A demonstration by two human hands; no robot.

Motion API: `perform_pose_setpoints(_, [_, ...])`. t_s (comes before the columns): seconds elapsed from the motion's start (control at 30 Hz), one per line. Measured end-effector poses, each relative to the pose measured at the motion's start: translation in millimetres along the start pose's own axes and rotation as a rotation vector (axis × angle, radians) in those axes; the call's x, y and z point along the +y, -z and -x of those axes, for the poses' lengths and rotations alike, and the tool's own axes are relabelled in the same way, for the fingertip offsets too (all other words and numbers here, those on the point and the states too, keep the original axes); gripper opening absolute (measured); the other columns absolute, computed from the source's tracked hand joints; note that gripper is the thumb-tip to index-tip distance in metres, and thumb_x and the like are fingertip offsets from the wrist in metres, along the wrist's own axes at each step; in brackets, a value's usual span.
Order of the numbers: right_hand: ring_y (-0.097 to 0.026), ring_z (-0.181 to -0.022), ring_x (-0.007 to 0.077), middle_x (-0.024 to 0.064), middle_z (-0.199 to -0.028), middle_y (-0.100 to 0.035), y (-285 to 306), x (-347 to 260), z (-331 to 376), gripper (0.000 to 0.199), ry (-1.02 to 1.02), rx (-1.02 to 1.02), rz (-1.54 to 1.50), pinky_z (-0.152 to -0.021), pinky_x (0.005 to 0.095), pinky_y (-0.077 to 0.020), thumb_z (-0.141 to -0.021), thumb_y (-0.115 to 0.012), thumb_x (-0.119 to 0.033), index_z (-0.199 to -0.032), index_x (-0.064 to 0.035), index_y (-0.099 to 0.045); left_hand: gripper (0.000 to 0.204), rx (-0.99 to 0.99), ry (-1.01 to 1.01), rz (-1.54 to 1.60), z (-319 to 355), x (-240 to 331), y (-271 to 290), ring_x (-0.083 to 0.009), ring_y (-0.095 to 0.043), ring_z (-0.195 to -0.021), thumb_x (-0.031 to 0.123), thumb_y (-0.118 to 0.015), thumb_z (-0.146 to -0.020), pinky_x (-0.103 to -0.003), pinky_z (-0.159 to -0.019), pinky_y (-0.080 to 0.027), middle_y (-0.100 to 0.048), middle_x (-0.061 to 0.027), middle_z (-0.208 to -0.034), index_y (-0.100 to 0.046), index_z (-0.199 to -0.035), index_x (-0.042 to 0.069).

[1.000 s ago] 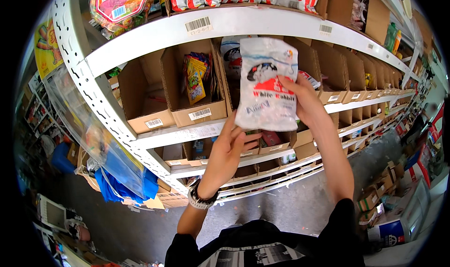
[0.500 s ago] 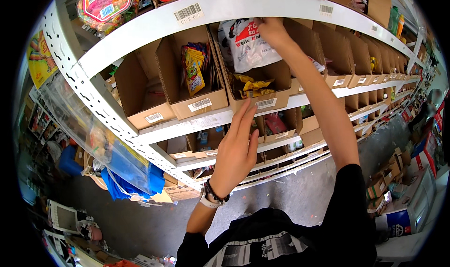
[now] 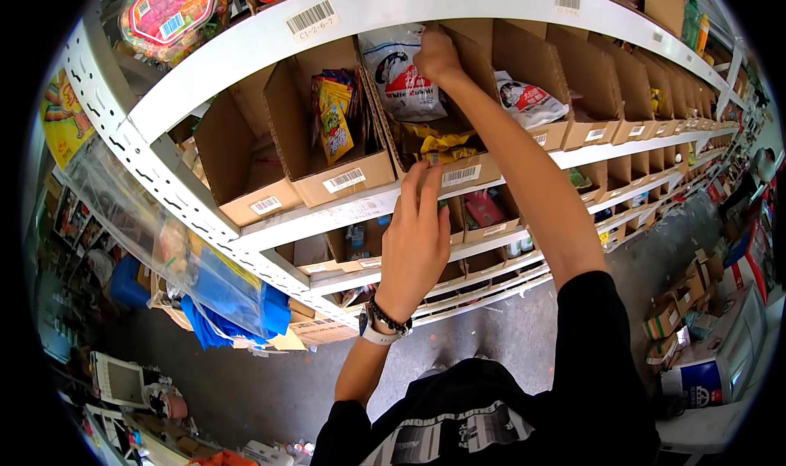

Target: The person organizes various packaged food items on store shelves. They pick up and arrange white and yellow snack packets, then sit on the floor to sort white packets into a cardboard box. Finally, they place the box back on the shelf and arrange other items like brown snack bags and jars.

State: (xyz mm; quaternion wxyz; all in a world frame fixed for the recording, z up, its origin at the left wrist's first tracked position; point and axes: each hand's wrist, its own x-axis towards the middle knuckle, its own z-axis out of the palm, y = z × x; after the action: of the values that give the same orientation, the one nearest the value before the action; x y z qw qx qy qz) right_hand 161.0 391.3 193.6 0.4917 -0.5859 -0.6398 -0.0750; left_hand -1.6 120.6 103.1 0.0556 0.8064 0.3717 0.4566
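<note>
Brown cardboard shelf bin (image 3: 458,171) received a white plastic snack bag (image 3: 401,77), pinched by the right hand (image 3: 436,55). The left hand (image 3: 417,237), fingers together, rested against the bin's front.

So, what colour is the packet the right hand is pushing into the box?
Mostly white packet, red band; head view.

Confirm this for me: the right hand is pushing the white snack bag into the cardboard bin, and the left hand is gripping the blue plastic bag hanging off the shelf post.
Not quite. The right hand is on the white snack bag in the cardboard bin, but the left hand rests at that bin's front edge, well apart from the blue plastic bag. The head view shows this.
</note>
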Motion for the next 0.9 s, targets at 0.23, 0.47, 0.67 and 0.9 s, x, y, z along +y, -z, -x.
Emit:
perform_pose_setpoints(0.23, [-0.065,-0.106,0.0435,0.0251,-0.11,-0.068,41,-28,11,0.028,0.489,0.161,0.566,-0.082,0.0539,-0.0577,-0.077,-0.064,0.005,-0.105,0.0046,-0.066,0.055,0.012,0.012,0.0,1,1,-4,-0.0427,-0.058,-0.12,0.001,-0.059,-0.091,-0.045,-0.089,-0.055,-0.041,-0.0187,-0.148,-0.043,-0.144,0.006])
perform_pose_setpoints(0.47, [-0.058,-0.122,0.0353,0.0193,-0.127,-0.063,59,-37,44,0.045,0.456,0.07,0.514,-0.086,0.0512,-0.0555,-0.077,-0.076,-0.008,-0.118,0.0058,-0.064,0.057,0.011,-0.006,-0.038,2,-3,-5,-0.0399,-0.061,-0.113,0.001,-0.06,-0.092,-0.043,-0.087,-0.056,-0.04,-0.0178,-0.149,-0.042,-0.146,0.007])
perform_pose_setpoints(0.67, [-0.066,-0.104,0.0407,0.0275,-0.111,-0.068,91,-46,78,0.051,0.345,-0.902,0.169,-0.092,0.045,-0.0531,-0.089,-0.069,-0.036,-0.119,0.0045,-0.063,0.058,0.0,0.028,-0.007,4,-4,-8,-0.0329,-0.068,-0.095,0.0,-0.06,-0.092,-0.039,-0.08,-0.056,-0.041,-0.0167,-0.149,-0.042,-0.146,0.007])
perform_pose_setpoints(0.9, [-0.07,-0.082,0.0354,0.0227,-0.09,-0.071,69,-12,71,0.031,0.314,-0.906,0.119,-0.076,0.0422,-0.0564,-0.089,-0.064,-0.023,-0.102,0.0058,-0.067,0.057,-0.029,0.07,0.012,0,3,-5,-0.0421,-0.057,-0.121,0.0,-0.06,-0.091,-0.044,-0.09,-0.056,-0.043,-0.0179,-0.147,-0.043,-0.144,0.005])
